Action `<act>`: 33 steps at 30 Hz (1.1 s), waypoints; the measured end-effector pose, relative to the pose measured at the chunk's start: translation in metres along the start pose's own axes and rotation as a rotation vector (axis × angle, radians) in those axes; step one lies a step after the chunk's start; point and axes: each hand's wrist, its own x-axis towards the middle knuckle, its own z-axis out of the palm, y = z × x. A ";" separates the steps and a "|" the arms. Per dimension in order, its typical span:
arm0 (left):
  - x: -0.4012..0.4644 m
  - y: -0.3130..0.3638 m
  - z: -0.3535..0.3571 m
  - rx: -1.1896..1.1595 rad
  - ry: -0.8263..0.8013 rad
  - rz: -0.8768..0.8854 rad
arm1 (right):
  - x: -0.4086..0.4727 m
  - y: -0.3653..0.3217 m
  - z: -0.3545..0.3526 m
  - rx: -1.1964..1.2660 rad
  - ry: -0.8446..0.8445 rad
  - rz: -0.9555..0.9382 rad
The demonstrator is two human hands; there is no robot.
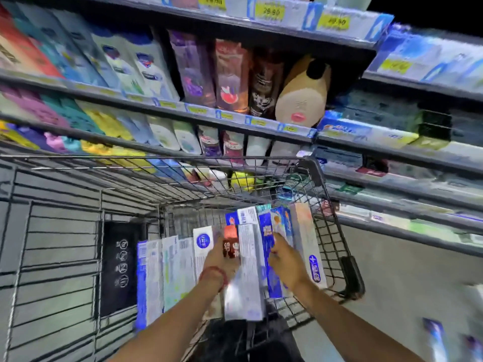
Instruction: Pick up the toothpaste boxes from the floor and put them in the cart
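Both my arms reach down into the wire shopping cart (320,178). My left hand (218,261), with a red thread at the wrist, grips a bundle of toothpaste boxes: a small red box (231,244) and a long white one (247,273). My right hand (286,259) holds the bundle's other side, its fingers on a blue box (266,236). More toothpaste boxes (162,270) lie side by side on the cart's bottom at the left, and a pale one (309,246) leans at the right wall. Two boxes (435,338) lie on the floor at the lower right.
Store shelves (235,118) packed with bottles and pouches rise just beyond the cart. A second shelf unit (392,152) with toothpaste boxes runs along the right. A dark panel (119,267) with white icons hangs inside the cart's left end. Grey floor (405,283) lies right of the cart.
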 end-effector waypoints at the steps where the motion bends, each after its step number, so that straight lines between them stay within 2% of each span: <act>1: -0.004 0.010 -0.004 -0.001 -0.012 0.026 | -0.004 -0.004 -0.008 0.007 0.030 -0.021; 4: -0.019 0.053 -0.016 0.091 0.029 0.164 | -0.018 -0.008 -0.038 -0.039 0.169 -0.112; 7: -0.043 0.103 -0.026 0.278 0.034 0.338 | -0.035 -0.009 -0.078 -0.264 0.268 -0.120; 12: -0.110 0.200 -0.007 0.777 0.012 0.805 | -0.094 -0.014 -0.165 -0.539 0.574 -0.201; 16: -0.182 0.269 0.050 1.015 0.124 1.214 | -0.165 0.024 -0.228 -0.703 0.931 -0.278; 20: -0.270 0.309 0.136 1.108 0.193 1.501 | -0.261 0.087 -0.277 -0.778 1.124 -0.162; 25: -0.377 0.321 0.257 1.239 0.228 1.787 | -0.382 0.191 -0.312 -0.794 1.291 0.081; 28: -0.433 0.318 0.327 1.265 0.184 1.934 | -0.451 0.246 -0.319 -0.820 1.354 0.222; 33: -0.509 0.293 0.426 1.270 0.036 2.080 | -0.542 0.317 -0.312 -0.751 1.402 0.499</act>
